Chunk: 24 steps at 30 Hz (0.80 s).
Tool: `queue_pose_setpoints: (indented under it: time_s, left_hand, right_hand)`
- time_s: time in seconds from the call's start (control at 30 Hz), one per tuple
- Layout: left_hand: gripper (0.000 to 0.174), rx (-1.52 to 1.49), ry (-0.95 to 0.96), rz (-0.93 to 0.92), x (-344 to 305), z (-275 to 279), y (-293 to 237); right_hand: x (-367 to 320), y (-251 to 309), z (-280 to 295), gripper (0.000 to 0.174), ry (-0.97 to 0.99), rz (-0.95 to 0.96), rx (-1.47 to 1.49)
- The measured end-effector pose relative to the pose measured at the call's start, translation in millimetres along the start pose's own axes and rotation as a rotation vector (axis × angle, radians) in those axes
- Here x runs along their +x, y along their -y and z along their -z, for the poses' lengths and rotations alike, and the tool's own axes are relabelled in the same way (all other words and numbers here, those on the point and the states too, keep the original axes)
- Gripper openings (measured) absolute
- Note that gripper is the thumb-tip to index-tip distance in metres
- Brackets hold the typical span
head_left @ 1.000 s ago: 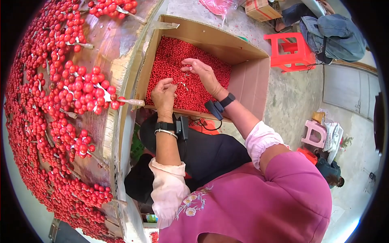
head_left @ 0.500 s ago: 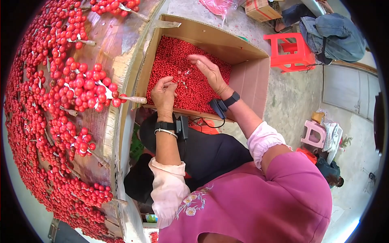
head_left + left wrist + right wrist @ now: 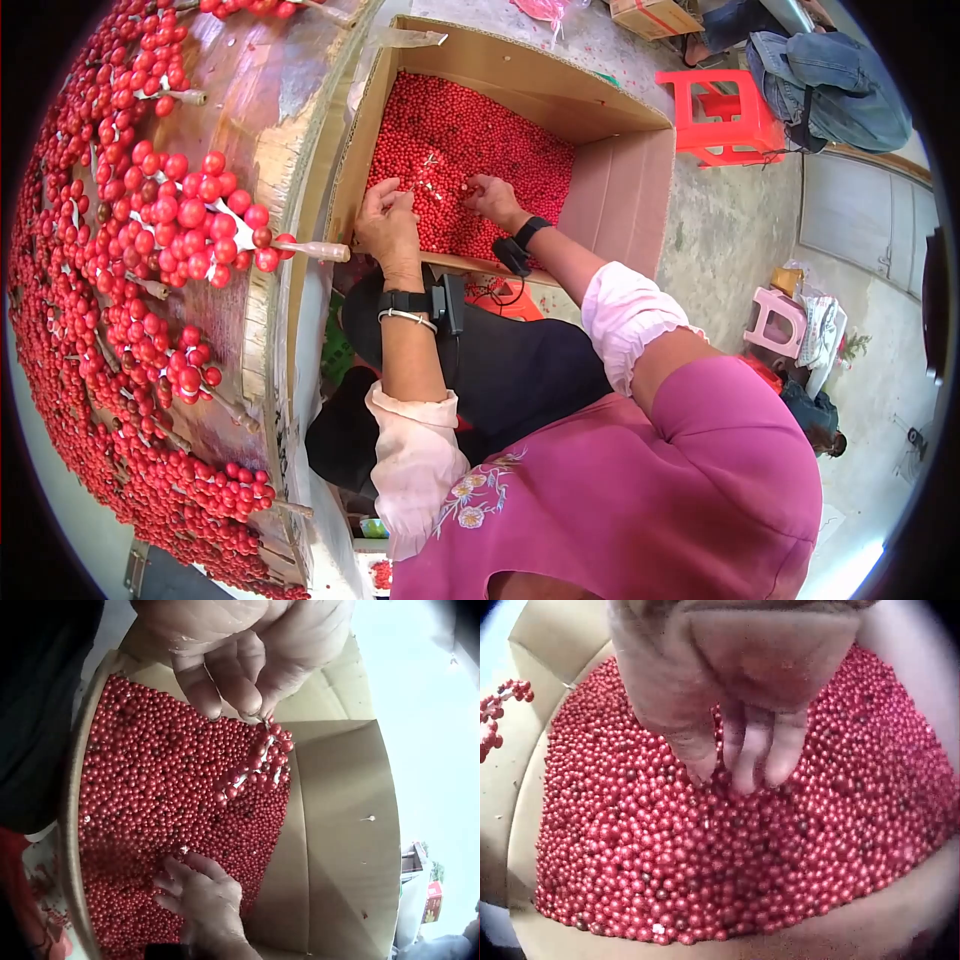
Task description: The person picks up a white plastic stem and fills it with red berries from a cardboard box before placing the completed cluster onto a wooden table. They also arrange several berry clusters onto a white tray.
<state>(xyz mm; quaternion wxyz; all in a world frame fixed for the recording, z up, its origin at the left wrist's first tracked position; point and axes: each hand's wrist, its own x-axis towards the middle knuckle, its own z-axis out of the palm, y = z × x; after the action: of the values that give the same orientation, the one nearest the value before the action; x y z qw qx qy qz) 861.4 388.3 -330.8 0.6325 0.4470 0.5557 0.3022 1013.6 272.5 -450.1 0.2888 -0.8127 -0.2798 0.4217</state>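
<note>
My left hand is over the near left side of a cardboard box, and its fingertips pinch the stem of a sprig of red berries. Pale twigs show among the berries on the sprig. A deep layer of loose red berries covers the box's bottom. Down at these loose berries is my right hand, fingertips touching them and thumb a little apart from the fingers. A small whitish bit lies close to the right fingertips in the left wrist view.
Left of the box stands a wooden board heaped with berry clusters, one stem jutting toward the box. A red stool is beyond it at right, near a seated person's jeans. Further right is a pink stool.
The right hand has come down and back from above the box's middle to the loose berries. The left hand has shifted slightly left with the sprig. The head view has tilted a little.
</note>
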Motion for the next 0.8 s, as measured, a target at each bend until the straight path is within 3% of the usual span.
queue_pose_setpoints:
  time_s: [0.13,0.3,0.5,0.7,0.8]
  left_hand:
    - [0.021,-0.001,-0.001,0.014,0,0,-3]
    - [0.021,-0.005,-0.001,0.020,-1,1,-4]
    - [0.022,-0.022,-0.001,0.019,-1,-1,-3]
    - [0.022,-0.092,-0.010,0.073,0,0,-6]
    - [0.024,-0.125,0.000,0.089,-1,-2,-7]
  right_hand:
    - [5,-6,-20,0.026,-0.175,-0.027,0.068]
    - [7,-8,-19,0.025,-0.204,-0.001,-0.003]
    - [14,-25,-21,0.022,-0.228,0.039,0.122]
    - [-31,31,19,0.020,-0.223,0.081,0.340]
    - [-53,58,34,0.022,-0.310,0.322,0.176]
